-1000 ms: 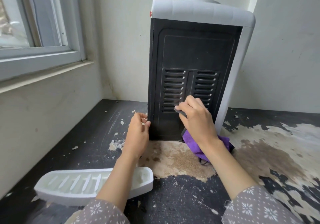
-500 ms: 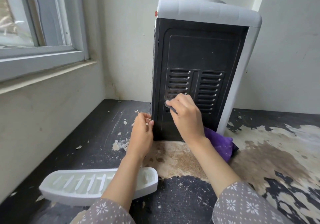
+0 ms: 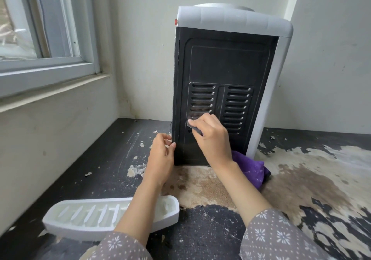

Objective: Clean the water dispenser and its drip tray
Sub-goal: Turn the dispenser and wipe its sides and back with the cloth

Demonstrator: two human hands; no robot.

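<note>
Gripping a small dark tool (image 3: 194, 128) in my right hand (image 3: 212, 139) against the water dispenser (image 3: 226, 62) vents near the bench's back edge, I pinched its corner with my left hand (image 3: 160, 159), while the drip tray (image 3: 80, 222) lay by the front edge, contents unclear.

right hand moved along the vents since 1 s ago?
Yes. The right hand shifted left across the dispenser, from the center rib between the vent columns to the left vents.
</note>
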